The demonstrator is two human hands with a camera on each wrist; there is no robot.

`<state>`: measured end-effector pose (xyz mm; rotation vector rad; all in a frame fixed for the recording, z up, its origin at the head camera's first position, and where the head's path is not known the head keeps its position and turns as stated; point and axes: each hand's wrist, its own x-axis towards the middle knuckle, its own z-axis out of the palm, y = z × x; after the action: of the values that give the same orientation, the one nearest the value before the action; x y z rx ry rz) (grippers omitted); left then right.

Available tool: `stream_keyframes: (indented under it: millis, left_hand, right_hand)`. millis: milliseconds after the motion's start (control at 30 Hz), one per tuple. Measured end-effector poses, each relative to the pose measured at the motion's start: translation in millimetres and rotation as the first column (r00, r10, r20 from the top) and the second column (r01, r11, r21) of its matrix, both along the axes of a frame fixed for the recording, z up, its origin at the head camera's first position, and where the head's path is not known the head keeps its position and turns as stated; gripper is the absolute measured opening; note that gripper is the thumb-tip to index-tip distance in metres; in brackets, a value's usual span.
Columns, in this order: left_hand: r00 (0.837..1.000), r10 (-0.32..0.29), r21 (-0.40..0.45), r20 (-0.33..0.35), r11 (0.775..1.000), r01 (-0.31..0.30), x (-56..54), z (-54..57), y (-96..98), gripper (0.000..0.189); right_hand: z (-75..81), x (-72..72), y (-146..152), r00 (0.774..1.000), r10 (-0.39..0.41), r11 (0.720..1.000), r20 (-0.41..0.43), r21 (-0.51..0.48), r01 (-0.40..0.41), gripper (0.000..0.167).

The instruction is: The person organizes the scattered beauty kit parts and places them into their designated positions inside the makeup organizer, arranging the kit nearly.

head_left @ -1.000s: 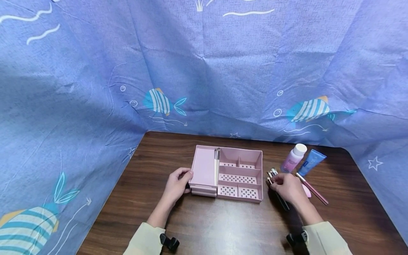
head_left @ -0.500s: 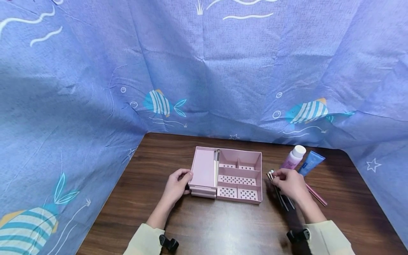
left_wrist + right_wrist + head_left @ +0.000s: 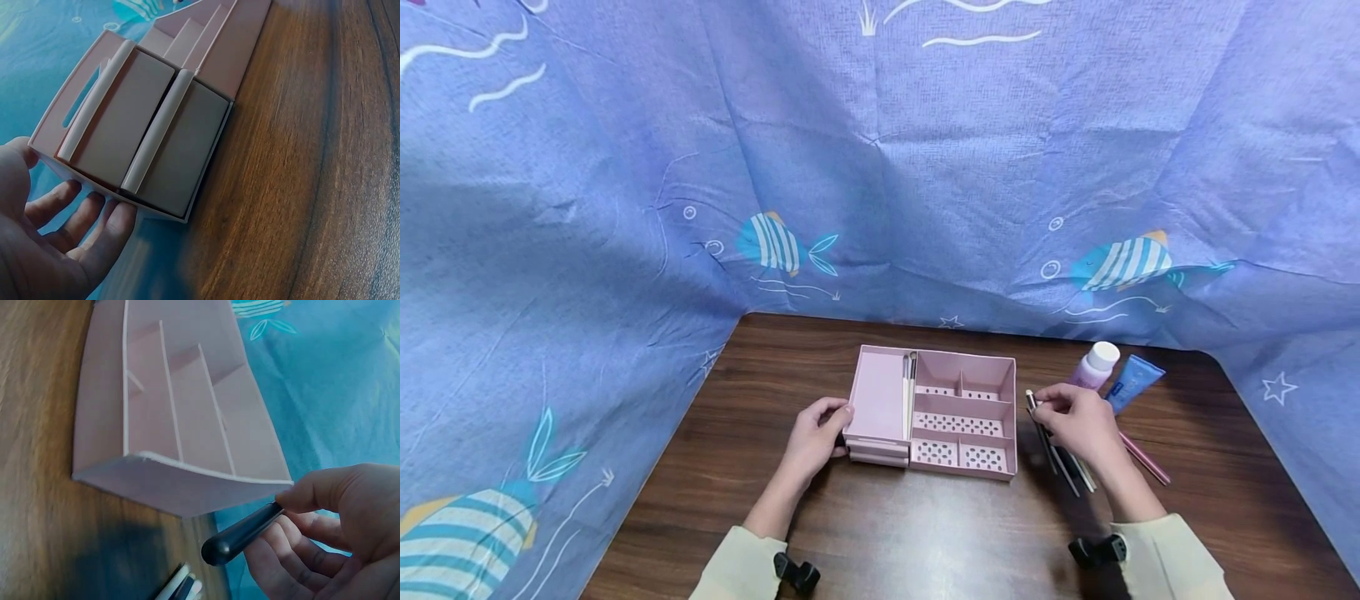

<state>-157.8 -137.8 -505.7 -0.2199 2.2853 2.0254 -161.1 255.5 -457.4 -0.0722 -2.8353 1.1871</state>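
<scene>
A pink desktop organizer [image 3: 962, 406] lies on the table with its compartments facing up. My left hand [image 3: 820, 427] holds its left side, thumb at the edge and fingers curled against the wall, near two small drawers [image 3: 153, 125]. Two slim makeup brushes [image 3: 909, 392] lie in its narrow slot. To the right of the organizer, my right hand [image 3: 1078, 421] pinches a black-handled makeup brush [image 3: 240, 537] between thumb and fingers. The brush's rounded handle end points toward the wrist camera. Below it are the handle ends of several other brushes [image 3: 179, 585], partly out of frame.
Behind my right hand stand a pink bottle with a white cap [image 3: 1102, 357] and a blue tube [image 3: 1135, 382]. A dark pink stick [image 3: 1144, 458] lies to the right of that hand. Blue fish-print cloth [image 3: 880, 208] hangs behind the brown table [image 3: 775, 358].
My right hand has shifted slightly left, now pinching one brush where several tips showed together before. Pale handle ends have come into sight below it. The left hand and organizer stay in place.
</scene>
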Motion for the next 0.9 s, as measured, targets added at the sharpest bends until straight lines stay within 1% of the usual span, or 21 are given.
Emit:
stream_keyframes:
  millis: [167, 400, 500, 567, 700, 833, 900]
  left_hand:
    - [1.0, -0.018, 0.02, 0.002, 1.0, 0.018, -0.3, -0.1, -2.3, 0.031]
    - [0.997, -0.059, 0.07, 0.044, 0.996, 0.056, -0.7, 2.2, -4.8, 0.034]
    - [0.996, -0.071, 0.088, 0.049, 0.994, 0.066, -1.7, 2.7, -5.2, 0.034]
    - [0.997, -0.068, 0.096, 0.042, 0.993, 0.063, -2.5, 3.3, -5.1, 0.034]
    - [0.998, -0.055, 0.112, 0.016, 0.992, 0.053, -2.6, 5.5, -4.1, 0.034]
    - [0.999, -0.046, 0.109, 0.005, 0.993, 0.045, -1.7, 7.1, -3.2, 0.034]
    - [0.999, -0.044, 0.105, 0.006, 0.994, 0.043, -1.7, 7.3, -2.9, 0.033]
  right_hand:
    - [8.4, -1.8, -8.2, 1.0, 0.016, 0.999, -0.024, -0.045, -0.017, 0.022]
    - [17.4, -6.7, -20.5, 0.997, 0.044, 0.992, -0.063, -0.112, -0.051, 0.022]
    - [21.4, -8.4, -25.7, 0.995, 0.054, 0.989, -0.08, -0.133, -0.064, 0.023]
    - [24.1, -10.2, -29.6, 0.995, 0.056, 0.987, -0.085, -0.143, -0.067, 0.023]
    - [27.8, -14.9, -38.9, 0.995, 0.069, 0.976, -0.074, -0.2, -0.083, 0.023]
    - [30.8, -19.7, -48.9, 0.995, 0.089, 0.954, -0.053, -0.282, -0.101, 0.027]
    - [33.5, -21.9, -53.9, 0.994, 0.091, 0.956, -0.059, -0.273, -0.103, 0.028]
